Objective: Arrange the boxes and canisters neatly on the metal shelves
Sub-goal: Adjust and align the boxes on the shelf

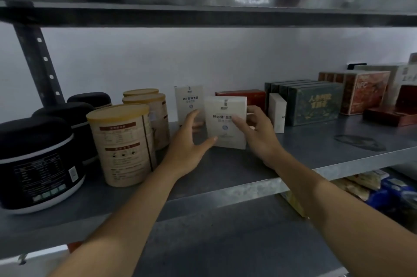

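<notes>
A: In the head view, where is the box being handled?
B: The front white box [225, 122] is upright at the middle of the metal shelf [316, 148]. I cannot tell whether its base touches the shelf or is just above it. It sits just in front of a second white box [189, 105] with the same print.
A: And the hands?
B: The right hand [256, 134] has its grip clamped on the box, thumb across the printed face and fingers curled round the right edge. The left hand [191, 141] is spread apart. Its thumb tip touches the lower left corner, and its straight fingers reach past the left edge toward the rear box.
A: Why both?
B: I judge the right hand carries while the left steers, squaring the face with its twin.
A: Why that spot?
B: Like seems to go with like. The beige canisters [121, 143] and black canisters [38, 163] file off to the left. The red box [241, 96], small white box [277, 112] and dark green boxes [313, 103] fill the right. The gap between suits the white pair.
A: Any risk?
B: The left fingers are near the rear box and could tip it.
</notes>
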